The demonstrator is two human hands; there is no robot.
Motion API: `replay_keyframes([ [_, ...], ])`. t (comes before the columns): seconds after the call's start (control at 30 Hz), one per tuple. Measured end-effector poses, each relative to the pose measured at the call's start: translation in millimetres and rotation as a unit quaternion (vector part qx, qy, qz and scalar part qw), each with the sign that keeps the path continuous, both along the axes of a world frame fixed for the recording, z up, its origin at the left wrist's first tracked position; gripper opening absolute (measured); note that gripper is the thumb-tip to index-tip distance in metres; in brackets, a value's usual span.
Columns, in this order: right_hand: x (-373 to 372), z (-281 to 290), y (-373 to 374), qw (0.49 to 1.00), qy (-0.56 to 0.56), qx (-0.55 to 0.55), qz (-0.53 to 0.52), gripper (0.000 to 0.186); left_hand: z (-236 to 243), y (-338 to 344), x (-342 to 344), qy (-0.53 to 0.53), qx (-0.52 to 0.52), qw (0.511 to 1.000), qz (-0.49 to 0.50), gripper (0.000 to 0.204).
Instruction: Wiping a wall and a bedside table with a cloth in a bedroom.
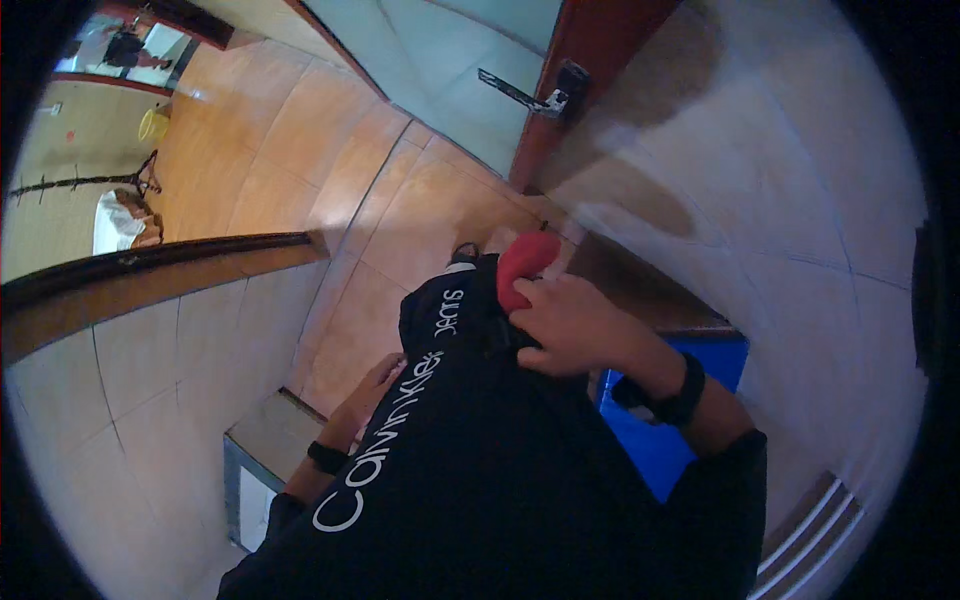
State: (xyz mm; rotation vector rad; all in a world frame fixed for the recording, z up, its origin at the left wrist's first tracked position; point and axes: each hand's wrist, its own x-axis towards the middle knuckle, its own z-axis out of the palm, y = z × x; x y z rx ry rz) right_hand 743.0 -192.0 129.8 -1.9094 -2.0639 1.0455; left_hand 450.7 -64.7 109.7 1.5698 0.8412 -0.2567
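At the front of my black printed shirt (470,470), my right hand (565,325) is closed, its fingers curled over the near end of a red, rounded, soft-looking thing (530,262). I cannot make out what kind of thing it is. My left hand (382,378) rests low by the left side of the shirt, and most of its fingers are hidden behind the fabric. Each wrist wears a dark band. Just past the shirt's hem, part of a dark shoe or sandal (466,252) shows on the floor.
Ahead stands a frosted-glass door (450,80) with a worn lever handle (525,95). Tiled walls close in on both sides. A blue box-like surface (645,440) lies by my right arm, a grey-edged unit (250,490) by my left. A coat stand (80,183) and yellow bin (154,124) are farther off.
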Motion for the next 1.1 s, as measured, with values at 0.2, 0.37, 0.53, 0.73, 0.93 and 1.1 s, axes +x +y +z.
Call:
replay_keyframes([
  [0.2,3,-8,-18,0.998,0.056,-0.031,0.018,0.042,63,-17,-11,0.063,-0.039,0.995,-0.06,0.049],
  [0.37,10,-25,-31,0.978,0.184,-0.097,-0.004,0.048,68,-1,-28,0.17,-0.114,0.971,-0.12,0.039],
  [0.53,21,-21,-61,0.951,0.273,-0.109,-0.093,0.048,43,-1,-23,0.161,-0.118,0.963,-0.181,0.031],
  [0.73,13,-23,-101,0.915,0.335,-0.082,-0.21,0.045,50,-19,-14,-0.012,0.2,0.931,-0.306,0.024],
  [0.93,-17,-17,-137,0.862,0.299,-0.033,-0.408,0.031,-56,-3,-92,0.102,0.104,0.98,-0.134,0.023],
  [1.1,-29,-39,-228,0.792,0.075,0.069,-0.602,0.022,20,11,12,-0.057,0.095,0.974,-0.199,0.028],
])
